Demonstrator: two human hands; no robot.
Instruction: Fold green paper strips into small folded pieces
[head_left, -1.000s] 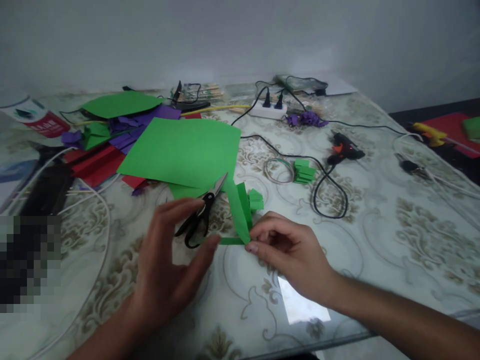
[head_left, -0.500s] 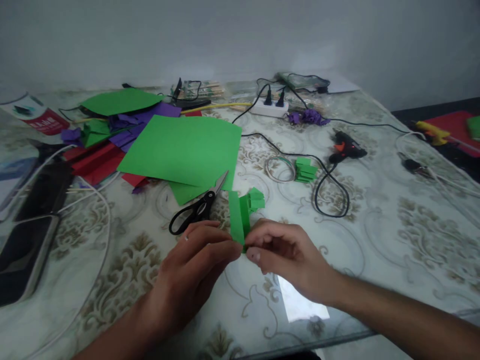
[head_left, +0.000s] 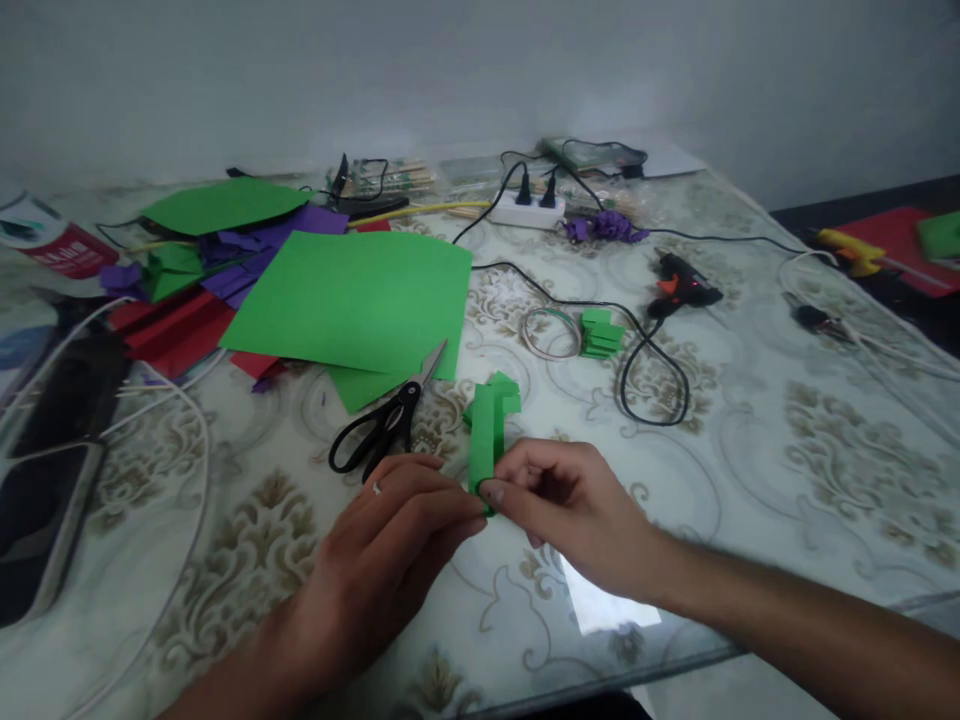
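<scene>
A narrow folded strip of green paper (head_left: 482, 435) stands lengthwise between my hands, its near end pinched in the fingertips. My left hand (head_left: 409, 530) grips that end from the left, a ring on one finger. From the other side, my right hand (head_left: 559, 500) holds the same end between thumb and fingers. Just behind the strip lies a small piece of cut green paper (head_left: 508, 390), partly covered by it. Black-handled scissors (head_left: 386, 425) lie partly open by my left hand, their tips near a large green sheet (head_left: 360, 300).
A black glue gun (head_left: 686, 285) with a looped cord lies at the right. Near it are a ring-shaped roll (head_left: 551, 332) and small green pieces (head_left: 600, 333). A power strip (head_left: 529, 210) sits behind. Red paper (head_left: 176, 335) and a phone (head_left: 49, 530) are at the left.
The green strip has turned flatter, its two flaps now closer together, and my right thumb has moved left onto its near end. The view has shifted slightly.
</scene>
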